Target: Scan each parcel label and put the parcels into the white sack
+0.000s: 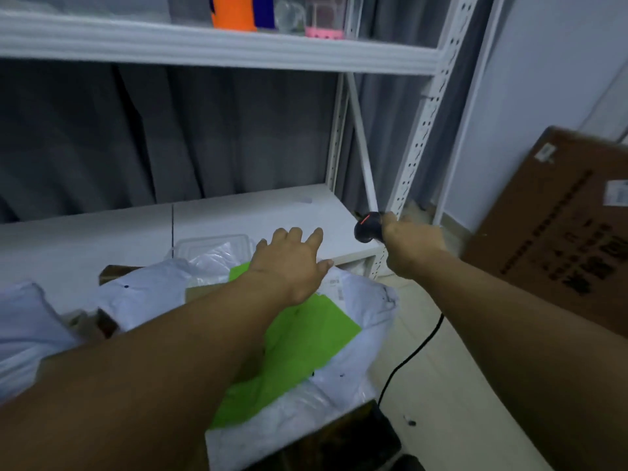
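My left hand [292, 263] is stretched forward with fingers spread, empty, over the edge of the white shelf board [258, 212]. Below my forearm lies a green parcel [306, 338] inside the open white sack [367, 311], and a white label [336, 287] shows beside my wrist. My right hand [411, 246] grips a black barcode scanner [366, 227] with a red light on its head, held at the shelf's right corner. The scanner's black cable [407, 358] trails down to the floor.
A clear plastic tray [217, 243] sits on the shelf behind the sack. More white bags [30, 321] lie at the left. A big brown carton [557, 226] leans at the right wall. The white rack post [421, 137] rises by the scanner. An upper shelf holds orange and pink items.
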